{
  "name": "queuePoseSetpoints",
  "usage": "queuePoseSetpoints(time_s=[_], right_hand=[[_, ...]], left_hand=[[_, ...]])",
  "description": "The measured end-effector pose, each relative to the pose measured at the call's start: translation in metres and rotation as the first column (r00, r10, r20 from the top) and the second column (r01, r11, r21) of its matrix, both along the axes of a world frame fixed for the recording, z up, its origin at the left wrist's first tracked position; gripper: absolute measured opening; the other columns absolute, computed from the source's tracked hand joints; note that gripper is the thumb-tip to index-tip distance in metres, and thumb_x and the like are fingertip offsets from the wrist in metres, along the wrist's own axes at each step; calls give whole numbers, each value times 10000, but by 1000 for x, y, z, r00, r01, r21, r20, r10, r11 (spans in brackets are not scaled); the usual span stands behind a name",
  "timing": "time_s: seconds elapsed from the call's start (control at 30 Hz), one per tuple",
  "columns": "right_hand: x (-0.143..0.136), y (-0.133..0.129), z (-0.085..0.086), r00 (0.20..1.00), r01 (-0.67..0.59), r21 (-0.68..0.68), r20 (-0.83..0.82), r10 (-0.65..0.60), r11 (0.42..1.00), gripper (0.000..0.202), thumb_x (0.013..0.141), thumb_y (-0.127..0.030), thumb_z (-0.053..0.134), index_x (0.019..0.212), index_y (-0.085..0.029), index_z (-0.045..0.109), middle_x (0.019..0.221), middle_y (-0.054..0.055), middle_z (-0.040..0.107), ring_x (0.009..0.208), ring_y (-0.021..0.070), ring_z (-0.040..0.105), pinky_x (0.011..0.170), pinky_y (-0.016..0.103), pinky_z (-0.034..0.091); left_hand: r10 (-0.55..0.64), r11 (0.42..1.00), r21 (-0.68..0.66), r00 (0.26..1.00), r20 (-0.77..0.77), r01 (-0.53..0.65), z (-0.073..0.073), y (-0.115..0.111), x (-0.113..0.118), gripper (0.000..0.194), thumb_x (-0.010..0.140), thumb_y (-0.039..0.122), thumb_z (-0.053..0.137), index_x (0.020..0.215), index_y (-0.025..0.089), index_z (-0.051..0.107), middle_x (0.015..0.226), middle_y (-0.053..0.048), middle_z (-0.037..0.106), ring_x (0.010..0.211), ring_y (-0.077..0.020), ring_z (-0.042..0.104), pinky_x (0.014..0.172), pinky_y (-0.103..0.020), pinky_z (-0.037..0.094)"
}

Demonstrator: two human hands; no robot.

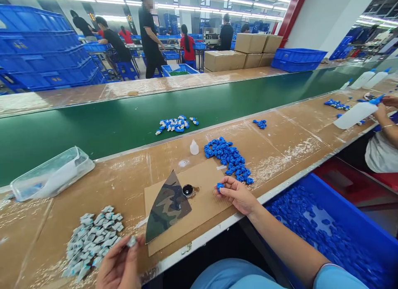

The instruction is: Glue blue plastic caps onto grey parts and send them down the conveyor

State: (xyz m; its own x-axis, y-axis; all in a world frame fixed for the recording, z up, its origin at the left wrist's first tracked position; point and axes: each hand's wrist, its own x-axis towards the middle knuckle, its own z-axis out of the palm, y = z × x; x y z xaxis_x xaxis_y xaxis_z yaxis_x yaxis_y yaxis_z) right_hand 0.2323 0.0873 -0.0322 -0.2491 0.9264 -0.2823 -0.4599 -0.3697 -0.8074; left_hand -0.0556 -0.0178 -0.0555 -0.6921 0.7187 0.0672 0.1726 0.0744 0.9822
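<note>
Left hand (120,265): grip narrowed to a pinch on a grey piece (132,241), just right of the grey pile (97,235) on the desk (130,185). Right hand (239,196): fingertip grip holding a blue piece (220,187), over the cardboard (203,177), near the blue pile (228,155). Both pieces likely light. Blue looks soft, perhaps easily squashed; pinch gently at the sides. Grey looks firmer, angular; take opposite edges. Slipperiness: cannot tell.

A sheet of cardboard (208,212) lies by the near edge of the table (289,123), a cup (188,191) on it. One heap (96,239) is to its left, another heap (228,156) by its far right corner. Behind the table runs a belt (102,119).
</note>
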Motion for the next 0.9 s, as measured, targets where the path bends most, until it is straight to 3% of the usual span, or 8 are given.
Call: queuePoseSetpoints(time_s=[0.07,0.17,0.33,0.43,0.53,0.63,0.77,0.9], right_hand=[[-5,-2,2,999,-27,-8,-34,27,1000,384,584,-288,861,845,-199,594,747,-40,673,716,114,681,691,225,517],[-10,-2,4,998,-52,-12,-38,51,999,398,580,-297,863,873,-201,612,751,-41,668,737,100,672,696,202,505],[-16,3,4,993,-52,84,110,43,995,343,581,-303,853,820,-196,631,746,-34,639,697,97,628,660,212,496],[-17,7,4,964,-86,202,265,31,976,258,657,-344,800,812,-199,655,835,1,651,680,102,615,637,232,504],[-15,12,5,915,-199,331,400,54,922,218,713,-352,754,859,-205,686,1012,57,665,812,140,636,719,267,525],[-15,17,6,857,-315,457,513,42,832,257,751,-356,718,963,-212,693,1023,76,670,897,170,637,780,293,530],[-18,22,7,722,-429,539,687,-83,725,270,844,-386,617,1034,-204,681,874,60,669,715,145,642,641,266,540],[-23,28,11,630,-483,585,749,-205,651,284,862,-414,607,1030,-192,664,783,38,685,630,136,644,573,240,537]], left_hand=[[-122,992,17,976,182,121,11,16,21,377,614,446,756,900,223,656,864,-29,726,807,-202,698,787,-340,579],[-254,967,54,906,338,250,20,37,44,371,592,464,775,825,196,666,925,-52,726,794,-180,695,798,-326,572],[-363,928,76,841,402,364,18,57,62,380,587,412,799,852,177,661,1073,-102,708,973,-218,678,933,-374,515],[-371,924,70,835,406,377,12,61,66,418,604,378,796,944,179,655,1030,-96,718,968,-210,679,936,-377,510],[-361,925,50,834,416,376,6,61,68,391,600,364,797,914,171,669,931,-82,732,917,-196,685,908,-358,520],[-355,928,50,836,418,369,5,60,69,387,614,377,787,927,174,682,932,-74,730,890,-187,686,890,-346,527],[-383,918,71,831,404,389,6,60,68,418,657,410,758,1002,189,674,955,-64,721,835,-174,693,834,-336,545],[-409,907,61,837,363,417,5,59,66,399,706,436,718,1012,185,672,904,-60,718,813,-169,693,838,-338,539]])
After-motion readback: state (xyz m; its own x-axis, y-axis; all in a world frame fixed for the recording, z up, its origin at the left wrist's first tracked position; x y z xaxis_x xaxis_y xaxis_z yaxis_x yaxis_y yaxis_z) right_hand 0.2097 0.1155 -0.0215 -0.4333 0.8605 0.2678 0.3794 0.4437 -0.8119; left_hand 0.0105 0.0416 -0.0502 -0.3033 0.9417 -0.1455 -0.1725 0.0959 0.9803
